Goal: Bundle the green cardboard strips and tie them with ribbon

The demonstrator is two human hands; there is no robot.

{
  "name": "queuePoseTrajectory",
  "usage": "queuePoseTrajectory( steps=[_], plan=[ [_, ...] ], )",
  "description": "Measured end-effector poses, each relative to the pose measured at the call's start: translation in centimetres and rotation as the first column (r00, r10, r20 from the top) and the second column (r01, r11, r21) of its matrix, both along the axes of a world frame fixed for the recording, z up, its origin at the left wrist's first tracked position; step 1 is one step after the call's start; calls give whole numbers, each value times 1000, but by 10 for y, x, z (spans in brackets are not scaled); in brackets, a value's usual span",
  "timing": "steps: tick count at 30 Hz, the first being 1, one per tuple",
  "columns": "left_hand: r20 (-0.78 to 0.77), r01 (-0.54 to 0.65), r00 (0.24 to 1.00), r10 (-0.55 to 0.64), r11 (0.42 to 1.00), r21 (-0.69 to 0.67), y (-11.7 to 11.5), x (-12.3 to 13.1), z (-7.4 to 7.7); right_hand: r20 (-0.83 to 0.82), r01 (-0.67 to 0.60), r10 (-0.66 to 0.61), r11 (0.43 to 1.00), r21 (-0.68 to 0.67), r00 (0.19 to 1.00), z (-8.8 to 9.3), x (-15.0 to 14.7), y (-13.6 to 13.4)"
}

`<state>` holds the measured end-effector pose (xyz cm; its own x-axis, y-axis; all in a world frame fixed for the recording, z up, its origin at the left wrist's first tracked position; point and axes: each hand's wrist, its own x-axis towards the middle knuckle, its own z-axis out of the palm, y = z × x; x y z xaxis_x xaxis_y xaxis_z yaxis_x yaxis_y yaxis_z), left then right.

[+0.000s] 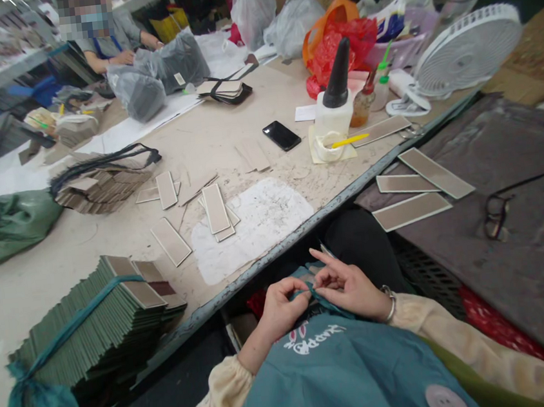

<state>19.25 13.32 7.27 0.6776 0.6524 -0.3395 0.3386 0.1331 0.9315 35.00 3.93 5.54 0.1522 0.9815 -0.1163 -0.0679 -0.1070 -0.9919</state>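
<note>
Both hands are low at the lap, in front of the teal apron (332, 365) with white lettering. My left hand (283, 307) is closed, thumb and fingers pinching a bit of thin teal material (313, 296). Facing it, my right hand (351, 289) pinches the same teal material between thumb and fingers, with its index finger stretched out. The two hands nearly touch at the fingertips. Whether anything small is between the fingers is hard to see.
A tied stack of green-edged pieces (86, 333) stands left. On the table (225, 130) are loose rectangular pieces (215, 209), a phone (282, 135) and a white glue bottle (333, 116). A fan (470, 50) and glasses (495, 214) are right. A masked person (107, 43) sits across.
</note>
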Motion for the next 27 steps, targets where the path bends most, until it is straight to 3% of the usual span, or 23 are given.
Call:
queuePoseTrajectory(
  steps=[6, 17, 23, 27],
  plan=[
    [-24, -1, 1000, 3, 997, 73, -1, 4, 0, 232, -22, -13, 989, 147, 973, -3, 2, -3],
    [-83, 27, 996, -8, 973, 229, -1, 4, -3, 566, -133, 12, 976, 173, 825, 3, 3, 4],
    [-103, 39, 995, -12, 965, 261, -2, 6, -3, 430, -87, 37, 991, 98, 902, 1, 0, 5],
    [-97, 3, 995, 7, 995, 101, 1, 4, -6, 173, -41, 44, 999, -23, 984, 2, -3, 5]
  ],
)
